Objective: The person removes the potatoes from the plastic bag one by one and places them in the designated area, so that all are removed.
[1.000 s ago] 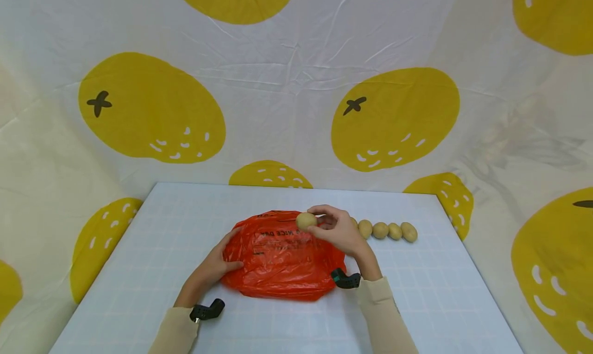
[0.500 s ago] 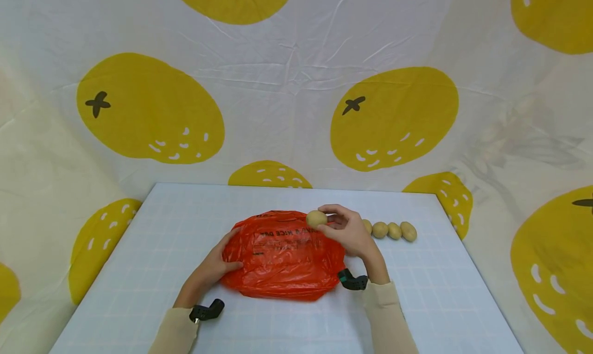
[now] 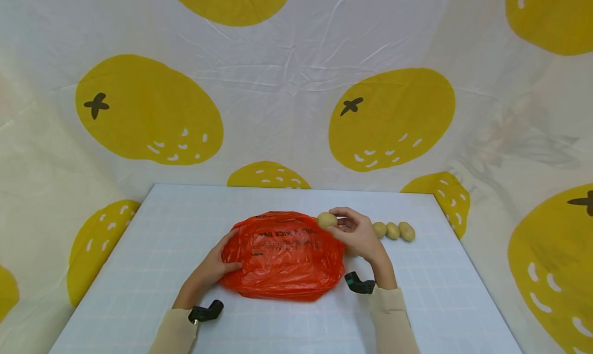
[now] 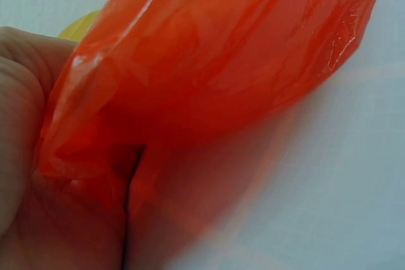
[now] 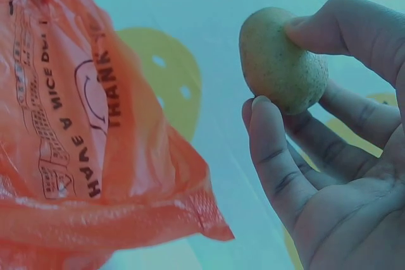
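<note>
A red plastic bag (image 3: 284,259) with dark printed lettering lies bulging on the table in the head view. My left hand (image 3: 214,264) grips its left side, the thumb over the front; in the left wrist view the red film (image 4: 209,49) folds in against the palm. My right hand (image 3: 359,234) pinches a small potato (image 3: 327,220) between thumb and fingertips, above the bag's upper right corner. The right wrist view shows that same potato (image 5: 281,61) apart from the bag (image 5: 95,131). Behind the right hand, a row of potatoes (image 3: 393,231) is partly hidden.
The table (image 3: 445,302) has a pale checked covering. A cloth (image 3: 287,86) printed with big yellow fruit hangs behind it and along both sides. Black wrist cameras, one on the left wrist (image 3: 206,311) and one on the right (image 3: 359,283), stick out over the table.
My right hand has moved to the right with the potato, from over the bag to its upper right corner, covering more of the row. The left hand stays on the bag.
</note>
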A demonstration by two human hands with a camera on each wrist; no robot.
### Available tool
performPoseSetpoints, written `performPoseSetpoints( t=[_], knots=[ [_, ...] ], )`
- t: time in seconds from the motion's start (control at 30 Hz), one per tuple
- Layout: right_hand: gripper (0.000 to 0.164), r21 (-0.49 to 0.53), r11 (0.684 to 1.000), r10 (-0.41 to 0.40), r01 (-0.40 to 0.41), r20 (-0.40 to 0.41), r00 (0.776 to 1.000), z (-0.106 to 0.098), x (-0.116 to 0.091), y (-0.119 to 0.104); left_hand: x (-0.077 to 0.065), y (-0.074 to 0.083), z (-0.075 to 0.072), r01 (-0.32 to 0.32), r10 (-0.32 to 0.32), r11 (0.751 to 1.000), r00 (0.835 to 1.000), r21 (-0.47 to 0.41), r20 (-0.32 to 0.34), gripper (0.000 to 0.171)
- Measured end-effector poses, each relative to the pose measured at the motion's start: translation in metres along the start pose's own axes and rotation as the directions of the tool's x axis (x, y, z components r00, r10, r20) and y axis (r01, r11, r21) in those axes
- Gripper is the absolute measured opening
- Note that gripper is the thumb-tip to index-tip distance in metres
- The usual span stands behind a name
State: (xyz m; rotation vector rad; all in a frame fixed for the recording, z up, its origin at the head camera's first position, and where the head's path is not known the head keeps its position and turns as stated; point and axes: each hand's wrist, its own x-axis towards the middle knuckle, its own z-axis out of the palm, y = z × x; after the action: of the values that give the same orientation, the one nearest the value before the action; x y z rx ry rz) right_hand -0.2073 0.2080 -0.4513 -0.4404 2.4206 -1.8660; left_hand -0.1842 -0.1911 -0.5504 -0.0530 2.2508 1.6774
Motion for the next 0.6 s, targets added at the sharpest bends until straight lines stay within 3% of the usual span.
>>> performPoseSetpoints(
  t=[0.6],
  knots=[
    [0.044, -0.040, 0.996, 0.070, -0.074, -0.090, 0.993, -0.022, -0.017, 0.010, -0.002, 0.001, 0.001, -0.010, 0.010, 1.000, 1.000, 0.008, -0.004, 0.100]
  ],
)
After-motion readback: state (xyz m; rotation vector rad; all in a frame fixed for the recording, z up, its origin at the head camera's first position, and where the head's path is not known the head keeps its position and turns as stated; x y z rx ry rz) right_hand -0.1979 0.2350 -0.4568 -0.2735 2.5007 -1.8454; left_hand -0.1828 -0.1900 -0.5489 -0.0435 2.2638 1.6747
